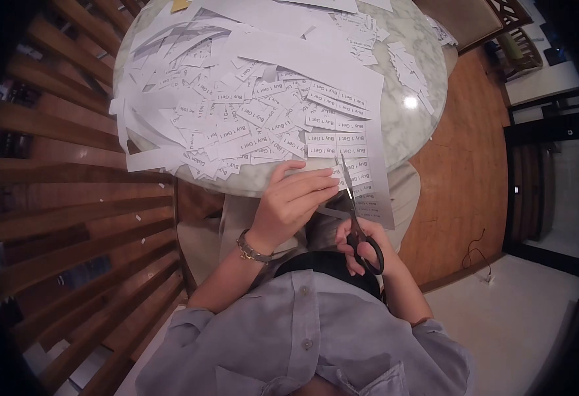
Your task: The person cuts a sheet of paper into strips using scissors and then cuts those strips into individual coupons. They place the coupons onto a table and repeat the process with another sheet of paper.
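In my right hand point(363, 245) is a pair of scissors point(353, 206) with black handles, my fingers through the loops. Their slim blades point away from me, slightly apart, over a white sheet point(378, 142) printed with rows of "Buy 1 Get 1" labels. My left hand point(294, 199) grips the near left part of this sheet beside the blades, fingers together and the thumb partly hidden. The sheet's near end hangs past the table edge above my lap. Left of it lies a heap of cut paper slips point(236, 125), some reading "Buy 1 Get 1", others "Diskon 10%".
The round marble table point(428, 79) carries large white offcuts point(263, 39) at the far side. Another slip pile point(408, 72) sits at the right, and more slips point(362, 30) lie farther back. A slatted wooden structure point(71, 171) stands on the left. A cable point(477, 254) lies on the floor.
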{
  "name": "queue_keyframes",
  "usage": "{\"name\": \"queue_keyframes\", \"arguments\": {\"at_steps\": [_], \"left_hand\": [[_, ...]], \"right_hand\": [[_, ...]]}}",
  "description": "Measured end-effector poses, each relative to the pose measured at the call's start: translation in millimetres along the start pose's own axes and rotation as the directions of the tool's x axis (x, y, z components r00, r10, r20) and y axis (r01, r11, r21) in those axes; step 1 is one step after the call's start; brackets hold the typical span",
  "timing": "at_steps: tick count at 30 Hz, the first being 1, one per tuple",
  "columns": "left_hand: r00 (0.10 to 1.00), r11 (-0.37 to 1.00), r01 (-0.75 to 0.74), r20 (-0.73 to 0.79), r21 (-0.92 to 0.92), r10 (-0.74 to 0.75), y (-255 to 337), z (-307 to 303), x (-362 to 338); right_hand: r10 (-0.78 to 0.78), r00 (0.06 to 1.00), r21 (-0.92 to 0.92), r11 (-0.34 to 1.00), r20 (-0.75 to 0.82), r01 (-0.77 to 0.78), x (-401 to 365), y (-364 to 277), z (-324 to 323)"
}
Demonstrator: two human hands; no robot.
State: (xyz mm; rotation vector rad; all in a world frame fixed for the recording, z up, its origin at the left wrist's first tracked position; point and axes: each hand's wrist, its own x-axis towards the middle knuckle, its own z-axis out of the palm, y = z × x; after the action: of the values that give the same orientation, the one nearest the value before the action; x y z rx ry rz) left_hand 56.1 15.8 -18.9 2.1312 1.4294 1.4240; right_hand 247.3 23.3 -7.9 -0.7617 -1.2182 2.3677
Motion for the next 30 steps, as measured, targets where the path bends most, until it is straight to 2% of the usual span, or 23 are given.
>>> {"name": "queue_keyframes", "arguments": {"at_steps": [24, 26, 27, 29, 30], "left_hand": [[0.999, 0.999, 0.045, -0.028, 0.012, -0.045, 0.8, -9.5, 7.1], [0.996, 0.99, 0.025, -0.089, 0.136, -0.013, 1.2, -17.7, 8.4], [0.996, 0.99, 0.021, -0.089, 0.139, -0.009, -1.9, -21.9, 9.0], [0.963, 0.951, 0.046, -0.267, 0.306, 0.039, -10.1, -32.3, 9.3], [0.963, 0.95, 0.046, -0.267, 0.308, 0.04, -13.7, -38.3, 8.2]], "right_hand": [[0.081, 0.993, -0.082, 0.993, -0.089, -0.089, 1.2, -8.0, 0.3], [0.068, 0.994, -0.071, 0.995, -0.08, -0.074, 1.0, -7.5, -0.7], [0.061, 0.995, -0.059, 0.996, -0.073, -0.065, 1.2, -7.3, -1.3], [0.065, 0.995, -0.068, 0.995, -0.071, -0.07, 1.6, -6.7, -2.1], [0.071, 0.995, -0.079, 0.994, -0.07, -0.077, 1.9, -6.4, -2.6]]}}
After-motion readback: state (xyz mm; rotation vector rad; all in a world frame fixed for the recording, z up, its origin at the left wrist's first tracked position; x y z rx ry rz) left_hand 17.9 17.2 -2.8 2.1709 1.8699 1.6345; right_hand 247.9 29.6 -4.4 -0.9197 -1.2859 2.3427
